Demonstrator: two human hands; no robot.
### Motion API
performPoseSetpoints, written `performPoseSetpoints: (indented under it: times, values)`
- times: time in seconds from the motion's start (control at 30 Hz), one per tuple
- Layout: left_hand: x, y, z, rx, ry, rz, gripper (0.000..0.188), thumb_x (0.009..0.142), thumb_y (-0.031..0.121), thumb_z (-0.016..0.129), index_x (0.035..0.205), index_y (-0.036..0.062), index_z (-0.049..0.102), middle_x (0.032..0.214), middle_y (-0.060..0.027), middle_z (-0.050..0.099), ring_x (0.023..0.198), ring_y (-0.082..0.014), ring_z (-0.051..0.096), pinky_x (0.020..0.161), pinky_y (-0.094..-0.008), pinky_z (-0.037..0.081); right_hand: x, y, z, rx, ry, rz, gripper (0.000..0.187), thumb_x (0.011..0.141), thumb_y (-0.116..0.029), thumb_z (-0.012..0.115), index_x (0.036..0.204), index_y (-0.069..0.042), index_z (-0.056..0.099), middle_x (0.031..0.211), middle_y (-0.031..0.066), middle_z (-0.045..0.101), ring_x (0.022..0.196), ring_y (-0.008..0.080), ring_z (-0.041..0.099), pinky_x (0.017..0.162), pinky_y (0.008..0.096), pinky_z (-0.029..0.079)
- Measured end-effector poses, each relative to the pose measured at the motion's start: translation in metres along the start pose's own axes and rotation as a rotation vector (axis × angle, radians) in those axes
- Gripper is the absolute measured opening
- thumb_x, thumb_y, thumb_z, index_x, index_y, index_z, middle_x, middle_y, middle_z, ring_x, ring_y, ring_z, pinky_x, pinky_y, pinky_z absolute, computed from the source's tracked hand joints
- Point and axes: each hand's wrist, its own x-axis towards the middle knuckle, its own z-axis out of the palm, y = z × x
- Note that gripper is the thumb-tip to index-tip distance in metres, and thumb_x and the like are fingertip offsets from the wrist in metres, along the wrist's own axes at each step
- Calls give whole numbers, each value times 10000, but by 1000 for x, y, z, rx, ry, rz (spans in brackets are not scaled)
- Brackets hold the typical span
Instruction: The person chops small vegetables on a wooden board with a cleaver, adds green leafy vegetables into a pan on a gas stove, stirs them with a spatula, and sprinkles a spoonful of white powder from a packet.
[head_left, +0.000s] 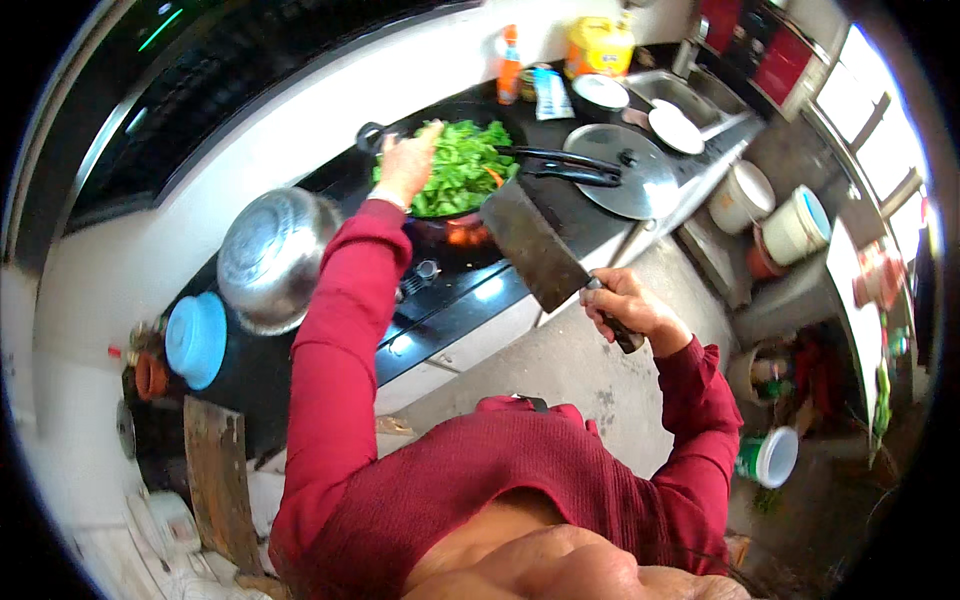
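Left hand: the left hand (pixel 405 168) reaches over the near-left side of the wok, fingers against the leafy greens (pixel 462 165); how tightly its grip closes, or whether it pinches any leaves, I cannot tell.
Right hand: the right hand (pixel 637 308) has a closed grip, fingers wrapped around the dark handle of a cleaver (pixel 535 245).
Cleaver: held out over the front edge of the counter (pixel 465 325), its broad, dull blade slanting up and left toward the wok; whether they touch is unclear.
Greens: heaped inside the black wok (pixel 512 122), up to its rim, a small orange piece at their right side.
Under the wok: an orange glow (pixel 467 233) near its front wall.
Right of the wok: a glass lid (pixel 650 190) lies flat, black handles across it; beyond are a white plate (pixel 676 128) and a sink (pixel 672 92).
Left of the wok: a shiny metal basin (pixel 268 250) and, farther left, a blue plastic basin (pixel 197 340).
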Motion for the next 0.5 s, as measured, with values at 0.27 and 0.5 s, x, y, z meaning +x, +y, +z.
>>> performPoseSetpoints:
  times: [0.27, 0.5]
  values:
    - [13, -5, -22, -50, -166, -108, 509, 745, 163, 679, 1222, 230, 517, 1212, -106, 468, 1147, -303, 437, 883, -560, 321, -37, 53, -50, -154, 202, 240, 194, 826, -166, 551, 728, 2, 537, 586, 37, 529, 445, 126, 535, 406, 278, 436]
    - [-7, 15, -40, 39, 281, -93, 504, 817, 107, 574, 1307, 112, 456, 1438, -205, 241, 1206, -370, 424, 938, -546, 321, -6, 109, -207, -112, 513, 1, 169, 779, -146, 552, 785, 23, 554, 603, 56, 564, 512, 133, 564, 455, 288, 452]
